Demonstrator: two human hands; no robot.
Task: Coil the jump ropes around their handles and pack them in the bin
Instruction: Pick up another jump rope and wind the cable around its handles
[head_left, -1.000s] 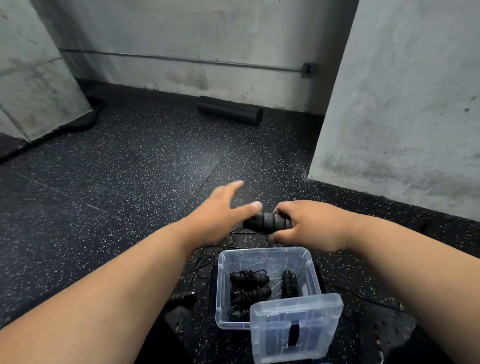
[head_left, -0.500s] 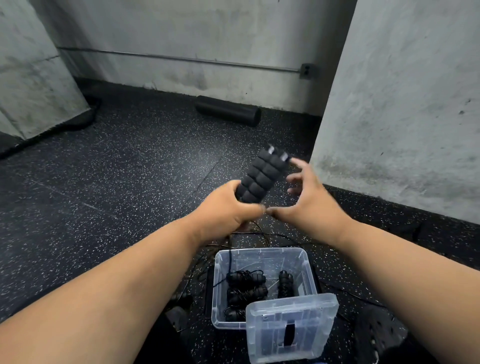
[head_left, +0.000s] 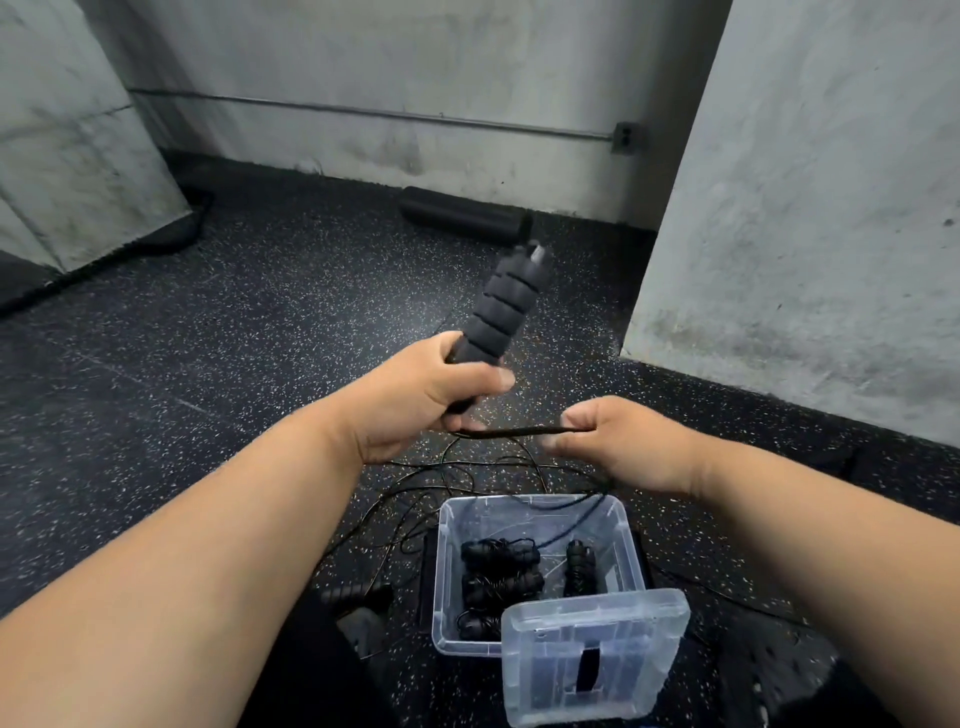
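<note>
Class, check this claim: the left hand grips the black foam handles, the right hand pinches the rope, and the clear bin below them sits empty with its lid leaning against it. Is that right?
Not quite. The head view shows the bin is not empty: several coiled jump ropes already lie inside. The rest holds: the left hand grips the handles, the right hand pinches the rope, and the lid leans against the bin.

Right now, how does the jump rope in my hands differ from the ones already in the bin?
The held handles are raised, tilted, gripped by the left hand; the binned ropes lie in the clear bin. The held rope's cord runs loose, pinched by the right hand; the binned ropes are coiled around their handles. Both have black ribbed grips.
</note>
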